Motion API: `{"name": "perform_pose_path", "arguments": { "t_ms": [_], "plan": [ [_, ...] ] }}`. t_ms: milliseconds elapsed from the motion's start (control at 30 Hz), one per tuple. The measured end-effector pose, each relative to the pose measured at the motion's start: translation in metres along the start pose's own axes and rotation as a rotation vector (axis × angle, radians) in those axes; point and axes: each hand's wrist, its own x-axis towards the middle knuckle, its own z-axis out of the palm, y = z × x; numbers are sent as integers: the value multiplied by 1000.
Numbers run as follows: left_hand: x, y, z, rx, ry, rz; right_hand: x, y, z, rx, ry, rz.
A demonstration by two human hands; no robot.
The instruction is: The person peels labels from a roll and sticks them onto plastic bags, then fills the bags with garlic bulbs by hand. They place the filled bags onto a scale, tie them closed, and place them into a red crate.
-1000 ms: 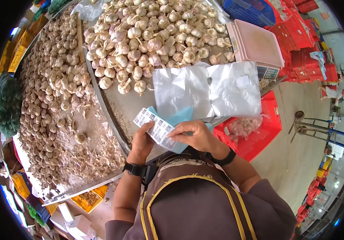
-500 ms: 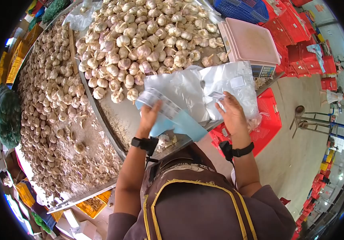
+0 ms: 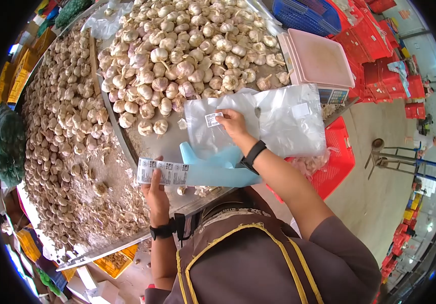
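My left hand [image 3: 156, 195] is closed on the end of a light-blue label strip [image 3: 210, 175], which carries several printed labels at that end and stretches right across the metal table's front edge. Over the left part of the clear plastic bags [image 3: 289, 121], my right hand [image 3: 232, 123] pinches a small white printed label [image 3: 213, 120] at its fingertips. A white sticker [image 3: 300, 110] lies on the right-hand part of the bags. The heap of garlic bulbs [image 3: 187, 45] lies just beyond them.
A pink-topped scale [image 3: 319, 58] stands at the back right, near a blue basket [image 3: 306, 15]. Below the table's right edge is a red crate [image 3: 342, 162]. More garlic [image 3: 58, 121] covers the left section behind a metal divider [image 3: 121, 137]. A stool [image 3: 378, 144] stands right.
My left hand has moved down and left with the label strip, now stretched flatter. My right hand has crossed left over the bags, with the small label in its fingers.
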Motion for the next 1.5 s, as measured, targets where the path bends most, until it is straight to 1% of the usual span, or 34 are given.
{"name": "perform_pose_path", "arguments": {
  "t_ms": [33, 67, 133, 167, 233, 267, 333, 367, 400, 467, 533, 600, 667, 700, 767, 833, 867, 900, 967, 1000, 1067, 1100, 1133, 1167, 1200, 1233, 1267, 1300, 1333, 1367, 1400, 1433, 1467, 1500],
  "plan": [
    [-5, 1, -2, -37, 46, -19, 3, 3, 6, -57, 4, -74],
    [-8, 2, -5, -41, 54, -19, 3, 6, 9, -62, -4, -72],
    [-14, 3, -10, -75, 97, 37, -9, -10, 19, -719, 244, -200],
    [-16, 2, -13, -79, 105, 38, -13, -15, 23, -724, 237, -201],
    [-20, 3, -17, -121, 130, 30, -20, -21, 26, -817, 451, -442],
    [-22, 6, -18, -125, 132, 35, -23, -26, 25, -817, 449, -448],
    [-27, 15, -20, -108, 131, 25, -29, -32, 16, -942, 344, -418],
    [-29, 15, -24, -111, 134, 29, -30, -28, 14, -921, 194, -361],
    [-31, 14, -30, -116, 151, -1, -37, -25, 15, -922, 191, -363],
    [-34, 13, -33, -118, 166, -31, -51, -16, 18, -1007, -52, -390],
    [-35, 14, -29, -131, 211, -31, -49, -12, 20, -1008, -44, -386],
    [-37, 15, -32, -124, 174, -63, -47, -9, 21, -1007, -29, -381],
    [-40, 15, -26, -164, 117, -68, -47, -7, 17, -962, 3, -457],
    [-41, 15, -25, -172, 103, -79, -48, -10, 15, -957, 10, -456],
    [-43, 16, -19, -173, 80, -95, -47, -19, 3, -744, 9, -346],
    [-42, 16, -15, -176, 61, -109, -28, -6, -34, -499, 156, -481],
    [-42, 17, -14, -154, 41, -128, -35, -23, -53, -165, 247, -352],
    [-41, 17, -13, -134, 23, -148, -41, -28, -87, 13, 392, -233],
    [-42, 19, -4, -83, 10, -153, -56, -41, -143, 140, 765, -259],
    [-42, 18, -2, -83, 18, -152, -66, -41, -172, 27, 897, -285],
    [-41, 16, 1, -18, -54, -173, -78, -41, -193, -12, 1109, -736],
    [-42, 17, 9, -11, -38, -183, -94, -57, -173, -11, 1108, -732],
    [-40, 14, 10, -7, -37, -185, -121, -91, -131, -99, 995, -771],
    [-39, 10, 11, 7, -59, -204, -138, -106, -98, -186, 884, -805],
    [-38, 6, 13, 22, -83, -223, -142, -98, -85, -175, 489, -698],
    [-40, 9, 20, 7, -97, -223, -149, -85, -60, -214, 125, -638],
    [-41, 7, 23, 8, -104, -226, -158, -84, -31, -591, -120, -775],
    [-41, 5, 25, -2, -119, -249, -180, -84, 4, -421, -323, -575],
    [-40, 5, 27, -13, -131, -270, -194, -96, 29, -313, -471, -429],
    [-39, 5, 27, -13, -130, -268, -198, -91, 39, -271, -528, -317],
    [-37, 7, 26, -126, -138, -361, -199, -86, 44, -228, -586, -204],
    [-35, 8, 24, -241, -144, -456, -200, -83, 48, -228, -592, -203],
    [-33, 8, 22, -243, -139, -456, -200, -81, 50, -91, -669, -135],
    [-31, 8, 19, -302, -153, -522, -202, -81, 50, 47, -742, -66]
  ]
}}
